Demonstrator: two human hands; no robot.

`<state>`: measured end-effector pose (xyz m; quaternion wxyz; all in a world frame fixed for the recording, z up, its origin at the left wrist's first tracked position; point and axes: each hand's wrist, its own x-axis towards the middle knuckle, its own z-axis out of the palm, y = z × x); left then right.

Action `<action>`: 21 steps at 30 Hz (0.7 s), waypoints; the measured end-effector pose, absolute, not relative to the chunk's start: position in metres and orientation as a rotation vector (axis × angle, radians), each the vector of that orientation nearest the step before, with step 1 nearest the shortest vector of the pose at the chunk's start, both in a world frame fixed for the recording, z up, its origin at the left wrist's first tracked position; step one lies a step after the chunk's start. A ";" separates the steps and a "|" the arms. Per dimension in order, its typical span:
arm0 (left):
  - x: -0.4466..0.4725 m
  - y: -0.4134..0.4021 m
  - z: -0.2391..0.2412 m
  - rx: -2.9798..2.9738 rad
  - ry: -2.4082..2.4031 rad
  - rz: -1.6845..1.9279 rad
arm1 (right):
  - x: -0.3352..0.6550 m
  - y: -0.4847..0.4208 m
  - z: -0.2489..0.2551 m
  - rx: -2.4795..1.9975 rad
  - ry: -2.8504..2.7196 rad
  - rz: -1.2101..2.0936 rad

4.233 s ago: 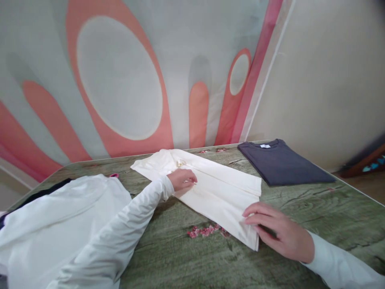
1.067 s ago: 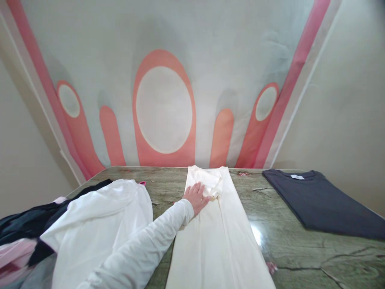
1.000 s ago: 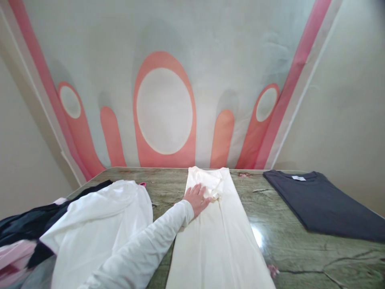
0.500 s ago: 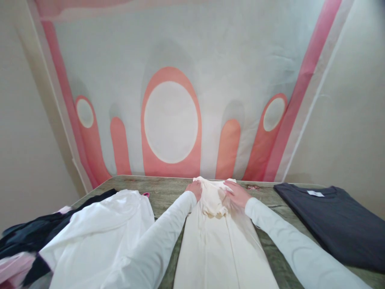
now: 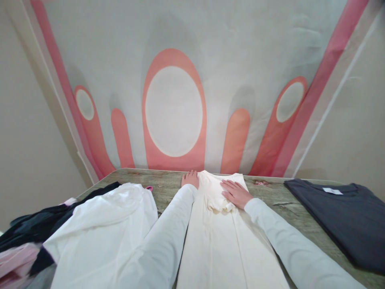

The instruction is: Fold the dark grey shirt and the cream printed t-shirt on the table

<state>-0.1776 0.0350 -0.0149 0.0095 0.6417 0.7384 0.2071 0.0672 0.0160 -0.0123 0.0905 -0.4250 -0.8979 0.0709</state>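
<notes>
A cream garment [image 5: 222, 249], folded into a long narrow strip, runs from the near edge of the view to the far side of the table. At its far end lies a bunched, ruffled part of the same cloth. My left hand [image 5: 190, 179] rests beside the upper left edge of the garment, fingers stretched out toward the far table edge. On the upper right part of the cloth my right hand [image 5: 236, 193] lies flat, fingers extended to the left. Neither hand grips the cloth.
A white shirt [image 5: 111, 228] lies to the left, over dark clothes [image 5: 45, 220] and a pink piece [image 5: 19, 259]. A folded dark grey T-shirt [image 5: 339, 216] sits at the right on the wooden table [image 5: 168, 184]. A patterned backdrop [image 5: 174, 112] stands behind.
Both hands have loosened from the cloth and flattened; the left has shifted to its left edge. The far end looks smoother. The camera view has shifted slightly.
</notes>
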 end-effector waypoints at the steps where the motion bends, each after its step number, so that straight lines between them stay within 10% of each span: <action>1: -0.181 0.035 -0.013 1.981 2.327 0.686 | 0.067 0.016 -0.012 -1.266 -2.668 0.213; 21: -0.174 0.044 -0.001 1.658 2.136 1.072 | 0.068 0.016 -0.012 -1.267 -2.659 0.231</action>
